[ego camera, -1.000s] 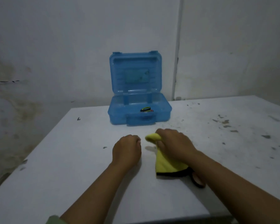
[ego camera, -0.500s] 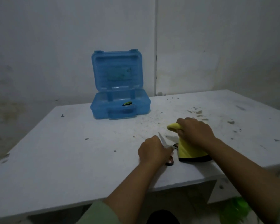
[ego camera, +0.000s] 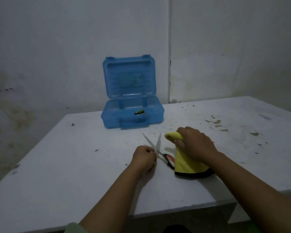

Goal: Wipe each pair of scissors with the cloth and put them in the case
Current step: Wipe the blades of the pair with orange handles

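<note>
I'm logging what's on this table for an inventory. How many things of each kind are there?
Scissors: 2, one open pair on the table, one pair inside the case
Cloth: 1, yellow cloth
Case: 1, blue case, lid open
Total: 4

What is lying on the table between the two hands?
In the head view, an open pair of scissors with an orange and black handle lies between the left hand and the right hand, partly under the yellow cloth.

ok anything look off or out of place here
The scissors lie on the table with blades spread wide, points toward the open case. Dark specks and stains mark the table's right side. Nothing looks spilled or broken.
</note>
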